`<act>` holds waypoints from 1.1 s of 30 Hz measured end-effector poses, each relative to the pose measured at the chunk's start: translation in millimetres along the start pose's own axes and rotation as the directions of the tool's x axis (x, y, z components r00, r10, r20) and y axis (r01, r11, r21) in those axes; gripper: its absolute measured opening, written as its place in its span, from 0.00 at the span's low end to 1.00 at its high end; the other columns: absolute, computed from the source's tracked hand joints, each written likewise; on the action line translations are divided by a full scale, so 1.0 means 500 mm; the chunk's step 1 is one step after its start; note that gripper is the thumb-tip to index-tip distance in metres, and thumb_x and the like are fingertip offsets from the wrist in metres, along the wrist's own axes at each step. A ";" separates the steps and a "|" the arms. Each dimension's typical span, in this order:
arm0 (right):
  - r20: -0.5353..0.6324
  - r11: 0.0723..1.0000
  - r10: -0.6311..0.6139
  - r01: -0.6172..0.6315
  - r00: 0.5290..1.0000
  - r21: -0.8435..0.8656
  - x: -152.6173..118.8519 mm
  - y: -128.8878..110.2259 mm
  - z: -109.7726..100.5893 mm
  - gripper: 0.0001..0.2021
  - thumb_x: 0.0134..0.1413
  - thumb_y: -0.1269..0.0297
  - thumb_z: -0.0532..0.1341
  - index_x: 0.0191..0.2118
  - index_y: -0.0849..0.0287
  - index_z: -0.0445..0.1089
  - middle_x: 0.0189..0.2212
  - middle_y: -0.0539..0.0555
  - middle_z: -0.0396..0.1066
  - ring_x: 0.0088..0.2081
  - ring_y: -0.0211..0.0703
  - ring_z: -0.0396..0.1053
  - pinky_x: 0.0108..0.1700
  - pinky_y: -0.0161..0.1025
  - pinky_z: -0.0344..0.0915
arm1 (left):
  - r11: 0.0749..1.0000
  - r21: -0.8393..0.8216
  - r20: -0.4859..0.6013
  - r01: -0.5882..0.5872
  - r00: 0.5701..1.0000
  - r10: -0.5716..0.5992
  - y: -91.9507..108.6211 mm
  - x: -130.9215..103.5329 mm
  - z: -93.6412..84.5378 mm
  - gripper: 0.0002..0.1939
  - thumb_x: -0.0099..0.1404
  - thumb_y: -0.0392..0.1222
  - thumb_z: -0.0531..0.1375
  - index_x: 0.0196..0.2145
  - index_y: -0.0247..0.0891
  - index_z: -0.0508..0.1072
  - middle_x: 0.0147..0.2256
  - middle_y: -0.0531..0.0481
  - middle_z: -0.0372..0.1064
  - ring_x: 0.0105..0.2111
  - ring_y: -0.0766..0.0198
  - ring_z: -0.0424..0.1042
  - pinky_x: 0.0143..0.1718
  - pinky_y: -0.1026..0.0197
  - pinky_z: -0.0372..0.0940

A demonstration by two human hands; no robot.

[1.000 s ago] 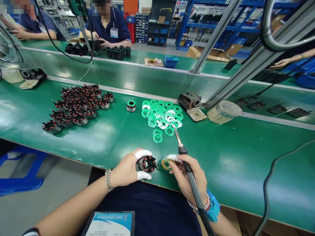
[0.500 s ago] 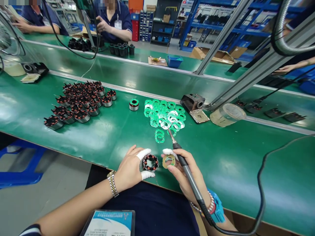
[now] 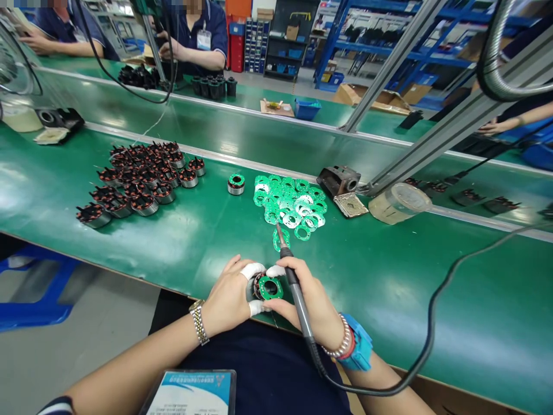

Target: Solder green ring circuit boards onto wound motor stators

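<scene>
Between thumb and finger, both in white finger cots, my left hand [image 3: 231,294] grips a motor stator [image 3: 258,286] with copper windings near the table's front edge. My right hand [image 3: 309,297] is closed on a green ring-shaped circuit board [image 3: 277,293], held against the stator's open face and partly covering it. The same hand also carries a soldering iron [image 3: 298,300], its tip pointing away from me over a loose board [image 3: 281,239]. Beyond lies a pile of green ring boards [image 3: 289,202]. One stator topped with a green board [image 3: 235,184] stands left of that pile.
Several wound stators [image 3: 142,178] are grouped at the left. A dark metal soldering stand [image 3: 339,181] and a round translucent tub [image 3: 400,203] sit at the back right. The iron's cable [image 3: 436,311] loops across the right side. Co-workers sit beyond the divider [image 3: 259,135].
My right hand has moved left with the board, turning its green side up and bringing it onto the stator. The soldering iron has shifted left with it. My left hand has stayed in place.
</scene>
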State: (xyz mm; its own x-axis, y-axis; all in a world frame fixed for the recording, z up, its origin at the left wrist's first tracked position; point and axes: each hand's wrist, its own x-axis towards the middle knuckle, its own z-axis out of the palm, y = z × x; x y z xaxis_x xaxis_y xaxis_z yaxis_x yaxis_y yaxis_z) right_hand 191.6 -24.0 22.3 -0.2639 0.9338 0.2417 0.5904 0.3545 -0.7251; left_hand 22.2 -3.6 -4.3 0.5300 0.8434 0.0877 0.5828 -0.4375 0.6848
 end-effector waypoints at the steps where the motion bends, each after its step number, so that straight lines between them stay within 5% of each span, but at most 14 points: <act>1: -0.002 1.000 -0.004 0.004 1.000 0.009 -0.001 0.004 0.001 0.24 0.42 0.61 0.66 0.44 0.55 0.55 0.34 0.51 0.68 0.30 0.41 0.70 0.33 0.36 0.68 | 1.000 -0.001 -0.002 0.003 1.000 -0.003 0.000 0.001 -0.001 0.21 0.49 0.41 0.64 0.41 0.40 0.65 0.41 0.48 0.69 0.44 0.55 0.67 0.57 0.42 0.47; 10: 0.040 0.979 -0.203 0.202 0.978 0.027 -0.012 0.020 0.007 0.17 0.50 0.62 0.60 0.45 0.54 0.55 0.37 0.54 0.66 0.38 0.43 0.68 0.40 0.39 0.67 | 1.000 -0.001 0.039 -0.016 0.999 0.016 -0.008 0.004 -0.004 0.21 0.48 0.41 0.64 0.41 0.39 0.64 0.42 0.46 0.69 0.45 0.54 0.66 0.57 0.41 0.46; 19: -0.161 0.981 -0.194 0.194 0.968 -0.017 -0.017 0.027 0.044 0.18 0.50 0.62 0.60 0.45 0.56 0.55 0.38 0.56 0.65 0.38 0.44 0.66 0.40 0.41 0.67 | 1.000 0.003 0.014 -0.009 1.000 0.009 -0.007 -0.002 0.001 0.22 0.51 0.39 0.61 0.45 0.39 0.62 0.44 0.46 0.68 0.46 0.56 0.66 0.58 0.44 0.46; 33: -0.137 0.984 -0.176 0.179 0.975 0.010 -0.006 0.027 0.044 0.18 0.49 0.63 0.61 0.45 0.56 0.55 0.37 0.55 0.65 0.37 0.43 0.66 0.40 0.40 0.67 | 1.000 -0.003 -0.053 0.015 0.998 -0.015 -0.005 -0.007 0.007 0.25 0.51 0.39 0.62 0.47 0.36 0.63 0.46 0.43 0.67 0.47 0.55 0.66 0.57 0.46 0.48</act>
State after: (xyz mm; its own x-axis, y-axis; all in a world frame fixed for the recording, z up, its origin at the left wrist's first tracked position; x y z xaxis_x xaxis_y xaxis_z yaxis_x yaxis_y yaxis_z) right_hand 183.5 -22.9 -2.6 -0.2566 0.8547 0.4513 0.5259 0.5152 -0.6767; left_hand 21.2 -6.5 -8.9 0.4878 0.8653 0.1157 0.5888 -0.4239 0.6882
